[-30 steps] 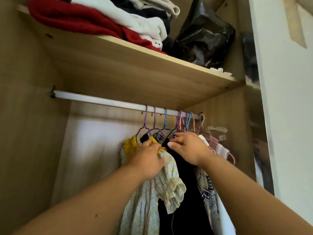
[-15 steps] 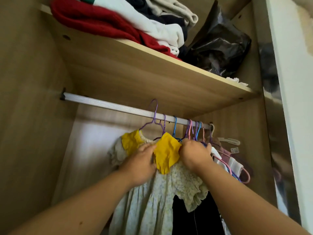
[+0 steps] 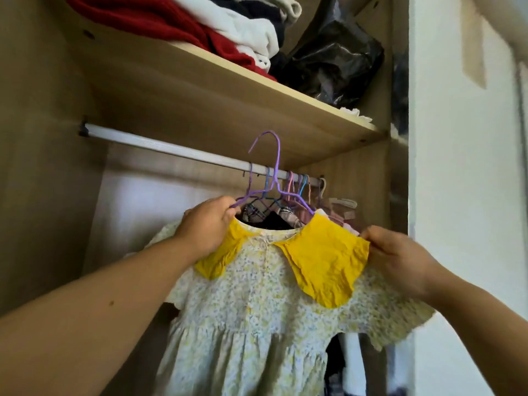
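Open wooden wardrobe [image 3: 43,155], light-brown side panel at left, paler back panel [image 3: 160,204] brightly lit. A shelf [image 3: 228,92] spans the top, carrying folded red, white and dark clothes [image 3: 177,21] and a crumpled black plastic bag [image 3: 337,61]. A white rail [image 3: 160,146] runs beneath it. A white wall [image 3: 457,195] adjoins at right.

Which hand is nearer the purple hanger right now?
Left. The left hand grips the purple hanger by its left end. The right hand holds the dress at its shoulder, past the yellow collar, off the hanger's right end.
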`<action>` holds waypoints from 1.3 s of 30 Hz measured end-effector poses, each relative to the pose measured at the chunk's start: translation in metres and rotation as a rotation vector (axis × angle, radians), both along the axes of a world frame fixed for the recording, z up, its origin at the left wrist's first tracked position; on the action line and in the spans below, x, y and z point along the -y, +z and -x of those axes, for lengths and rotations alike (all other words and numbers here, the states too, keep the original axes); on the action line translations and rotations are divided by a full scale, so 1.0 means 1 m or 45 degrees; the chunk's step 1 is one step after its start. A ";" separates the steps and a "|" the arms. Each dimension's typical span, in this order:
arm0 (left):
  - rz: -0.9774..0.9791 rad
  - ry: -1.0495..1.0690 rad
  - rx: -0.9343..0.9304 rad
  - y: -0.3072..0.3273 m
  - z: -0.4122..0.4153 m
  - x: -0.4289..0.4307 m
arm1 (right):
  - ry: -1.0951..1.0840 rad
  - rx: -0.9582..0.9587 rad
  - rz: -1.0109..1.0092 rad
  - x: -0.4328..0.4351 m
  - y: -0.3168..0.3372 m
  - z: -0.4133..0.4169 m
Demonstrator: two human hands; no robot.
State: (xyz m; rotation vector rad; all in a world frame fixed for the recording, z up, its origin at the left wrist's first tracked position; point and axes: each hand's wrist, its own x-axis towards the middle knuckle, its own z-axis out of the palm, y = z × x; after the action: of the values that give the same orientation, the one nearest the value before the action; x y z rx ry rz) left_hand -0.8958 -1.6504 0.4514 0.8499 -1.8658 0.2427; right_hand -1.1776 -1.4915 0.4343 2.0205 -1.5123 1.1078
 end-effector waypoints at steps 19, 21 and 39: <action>-0.089 -1.032 0.120 -0.188 0.070 -0.160 | -1.187 0.477 -0.259 -0.260 -0.210 -0.108; -0.054 -1.038 0.182 -0.210 0.062 -0.183 | -1.289 0.550 -0.276 -0.297 -0.236 -0.143; -0.027 -2.154 1.353 -0.414 -0.019 -0.556 | -2.112 1.589 -0.504 -0.651 -0.419 -0.491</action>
State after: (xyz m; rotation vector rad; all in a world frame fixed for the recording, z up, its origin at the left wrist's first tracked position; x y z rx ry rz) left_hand -0.8767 -1.0941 0.0373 -1.2629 -2.8345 -0.5005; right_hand -0.6868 -0.8407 0.0156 -0.5947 -2.9461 1.1060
